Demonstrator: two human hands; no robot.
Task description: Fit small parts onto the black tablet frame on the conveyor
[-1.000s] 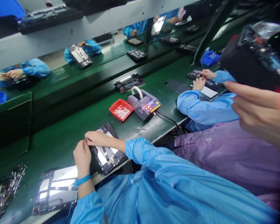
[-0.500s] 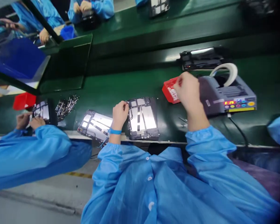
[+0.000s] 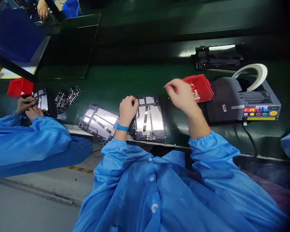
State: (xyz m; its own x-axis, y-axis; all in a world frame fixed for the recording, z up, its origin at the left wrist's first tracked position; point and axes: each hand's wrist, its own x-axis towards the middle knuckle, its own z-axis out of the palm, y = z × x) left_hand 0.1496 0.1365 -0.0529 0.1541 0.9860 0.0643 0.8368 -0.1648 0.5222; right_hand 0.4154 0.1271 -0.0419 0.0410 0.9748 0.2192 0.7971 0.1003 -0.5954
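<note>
My left hand (image 3: pixel 127 109) rests with curled fingers on the upper left corner of an open tablet chassis (image 3: pixel 150 118) that lies at the near edge of the green belt. My right hand (image 3: pixel 180 95) hovers between that chassis and a red parts tray (image 3: pixel 203 84), its fingers pinched together; whatever they hold is too small to make out. A second chassis (image 3: pixel 96 120) lies just left of my left wrist, which wears a blue strap.
A grey tape dispenser (image 3: pixel 244 98) with a white roll stands right of the red tray, its cable running off the belt edge. Another dark chassis (image 3: pixel 218 58) sits behind. At left a co-worker's hands (image 3: pixel 27 108) work beside loose metal parts (image 3: pixel 66 96) and a red bin (image 3: pixel 19 86).
My right hand has pulled back from the red tray toward the chassis, fingers now pinched. The view swung from looking along the belt to looking straight down. My left hand has stayed on the chassis corner.
</note>
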